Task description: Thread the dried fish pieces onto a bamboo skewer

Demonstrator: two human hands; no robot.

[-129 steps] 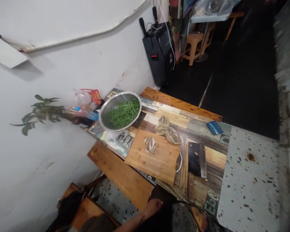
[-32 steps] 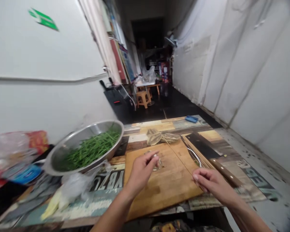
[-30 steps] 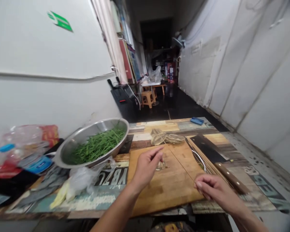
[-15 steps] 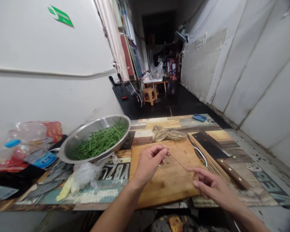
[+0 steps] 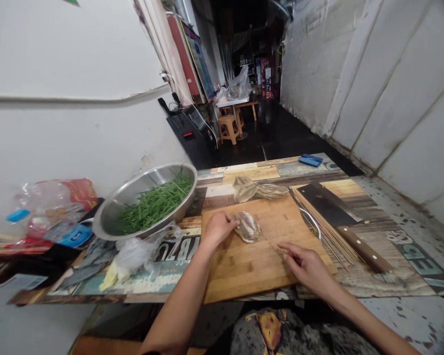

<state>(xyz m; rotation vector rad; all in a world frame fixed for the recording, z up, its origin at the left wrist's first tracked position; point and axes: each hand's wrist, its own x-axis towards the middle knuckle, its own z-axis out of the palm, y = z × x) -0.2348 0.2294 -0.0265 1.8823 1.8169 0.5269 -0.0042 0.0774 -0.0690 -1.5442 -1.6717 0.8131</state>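
Now the left hand (image 5: pixel 217 228) fingers are pinching the small fish (image 5: pixel 248 227) mid-board on the cutting board (image 5: pixel 244 266) by the bench's near edge; right hand (image 5: pixel 306 264) fingers are resting loosely apart, empty. Skewers (image 5: pixel 329 231) are lying unused; fish looks unskewered.

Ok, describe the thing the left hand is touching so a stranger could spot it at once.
Find the wooden cutting board in the middle of the patterned table. Near its far edge, at the left hand, lies a pale, flattened piece of food. Unlike the crumpled clear bag beyond the board, it lies on the wood itself.
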